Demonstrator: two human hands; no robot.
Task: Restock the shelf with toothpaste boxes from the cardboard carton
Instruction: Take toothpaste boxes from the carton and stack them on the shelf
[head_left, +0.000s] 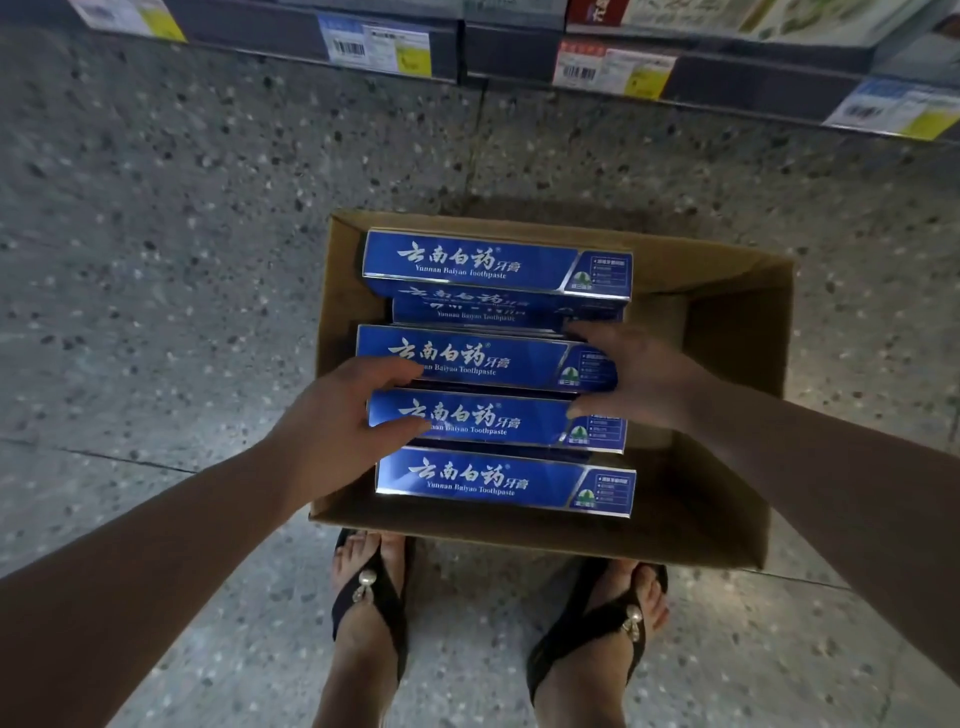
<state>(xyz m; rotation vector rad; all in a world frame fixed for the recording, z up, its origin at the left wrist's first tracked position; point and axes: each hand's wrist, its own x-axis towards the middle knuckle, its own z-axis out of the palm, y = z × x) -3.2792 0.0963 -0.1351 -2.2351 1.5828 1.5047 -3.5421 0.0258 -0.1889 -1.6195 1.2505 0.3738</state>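
An open cardboard carton (727, 332) stands on the floor in front of my feet. Several blue toothpaste boxes lie flat in it, stacked in rows. My left hand (337, 415) clasps the left ends of the two middle toothpaste boxes (488, 358), thumb and fingers spread across them. My right hand (634, 374) grips the right ends of the same two boxes. One more box (498, 480) lies nearest me and another (467, 260) at the far side. The shelf edge (519, 57) runs along the top of the view.
Grey speckled floor surrounds the carton. My two feet in black sandals (374, 597) stand just behind the carton's near wall. The shelf rail carries price labels (379, 49), with boxed goods (727, 15) on the shelf at top right. The carton's right part holds no boxes.
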